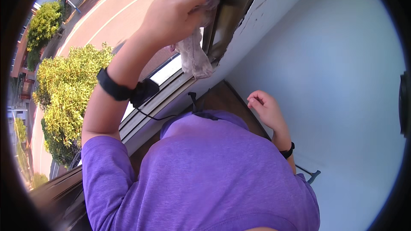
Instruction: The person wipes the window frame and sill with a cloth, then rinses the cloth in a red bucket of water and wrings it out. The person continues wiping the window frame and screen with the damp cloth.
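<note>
My left hand [173, 19] is raised and grips a crumpled, greyish-white cloth [196, 57] with purplish edges. Part of the cloth bunches above the fingers against the dark metal window frame [224, 9]; the rest hangs over the corner of the sill track. Down by the pale wall, my right hand [265, 109] has its fingers loosely curled in towards the thumb, and nothing shows in it. Black bands circle both wrists, and a dark box sits on the left one.
A sliding-window track [160, 99] runs along the left, with a street and trees [74, 93] outside. Cracked plaster [257, 6] borders the frame. The wall [337, 70] rises at right. Behind my right arm is a handle-like object [314, 176]. A black cable [154, 117] trails from my left wrist.
</note>
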Motion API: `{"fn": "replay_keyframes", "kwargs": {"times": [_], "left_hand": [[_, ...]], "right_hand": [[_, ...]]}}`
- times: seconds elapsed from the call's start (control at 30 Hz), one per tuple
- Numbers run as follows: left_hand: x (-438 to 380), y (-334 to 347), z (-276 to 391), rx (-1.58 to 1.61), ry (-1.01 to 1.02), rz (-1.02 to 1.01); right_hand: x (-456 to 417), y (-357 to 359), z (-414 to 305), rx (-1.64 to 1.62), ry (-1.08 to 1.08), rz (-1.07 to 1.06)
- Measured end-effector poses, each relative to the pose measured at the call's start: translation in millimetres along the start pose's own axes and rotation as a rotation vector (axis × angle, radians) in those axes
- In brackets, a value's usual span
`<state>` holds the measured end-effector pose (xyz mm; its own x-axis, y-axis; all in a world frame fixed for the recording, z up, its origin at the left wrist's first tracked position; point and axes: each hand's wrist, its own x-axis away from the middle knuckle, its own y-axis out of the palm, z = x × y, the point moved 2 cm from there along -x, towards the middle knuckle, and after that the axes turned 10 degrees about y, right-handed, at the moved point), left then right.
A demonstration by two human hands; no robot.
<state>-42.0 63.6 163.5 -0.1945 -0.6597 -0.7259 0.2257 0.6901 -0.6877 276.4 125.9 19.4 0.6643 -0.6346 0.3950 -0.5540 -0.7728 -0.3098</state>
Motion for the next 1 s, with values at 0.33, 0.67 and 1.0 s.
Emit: {"fn": "replay_keyframes", "kwargs": {"times": [0.33, 0.67, 1.0], "left_hand": [[95, -169, 13, 0.687, -0.654, 0.287], [130, 93, 60, 0.138, -0.593, -0.515], [228, -65, 72, -0.069, -1.112, -1.27]], "right_hand": [[-2, -4, 20, -0.047, 0.069, -0.021], [-1, 23, -16, 0.069, 0.009, -0.249], [-11, 17, 12, 0.017, 0.096, -0.29]]}}
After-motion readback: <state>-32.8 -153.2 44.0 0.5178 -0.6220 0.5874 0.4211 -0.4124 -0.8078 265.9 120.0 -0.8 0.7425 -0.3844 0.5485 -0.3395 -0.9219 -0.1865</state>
